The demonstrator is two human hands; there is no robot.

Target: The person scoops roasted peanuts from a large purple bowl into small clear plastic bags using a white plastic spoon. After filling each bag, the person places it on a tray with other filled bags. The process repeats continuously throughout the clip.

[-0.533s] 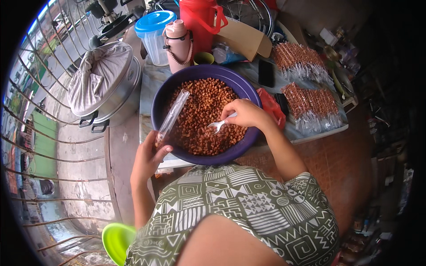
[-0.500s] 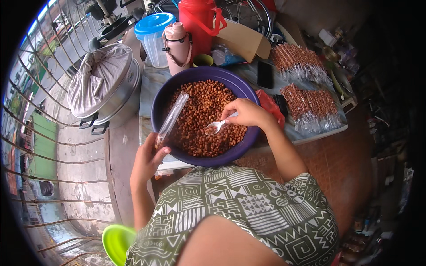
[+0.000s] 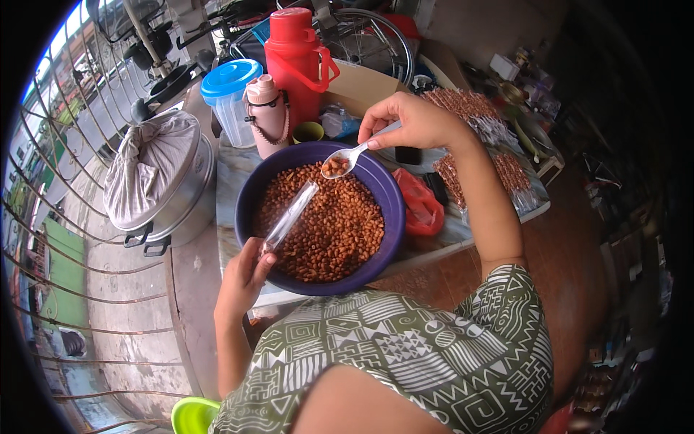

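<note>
A purple basin (image 3: 398,217) full of reddish-brown peanuts (image 3: 329,239) stands on the table in front of me. My left hand (image 3: 246,278) is closed around the lower end of a narrow clear plastic bag (image 3: 290,215), tilted over the basin's left side with its mouth up and to the right. My right hand (image 3: 413,121) pinches the handle of a white plastic spoon (image 3: 347,159). Several peanuts lie in the spoon's bowl, which hangs just above the bag's mouth, apart from it. The bag's lower end is hidden by my left fingers.
Bundles of filled narrow bags (image 3: 463,105) lie at the right, near a red plastic bag (image 3: 418,206). Behind the basin stand a pink bottle (image 3: 266,119), a red thermos (image 3: 293,65) and a blue-lidded container (image 3: 233,87). A cloth-covered pot (image 3: 181,195) is at the left.
My right hand has lifted the spoon out of the peanuts, up and away from me, with peanuts in it. My left hand still holds the bag. The view has shifted slightly.
</note>
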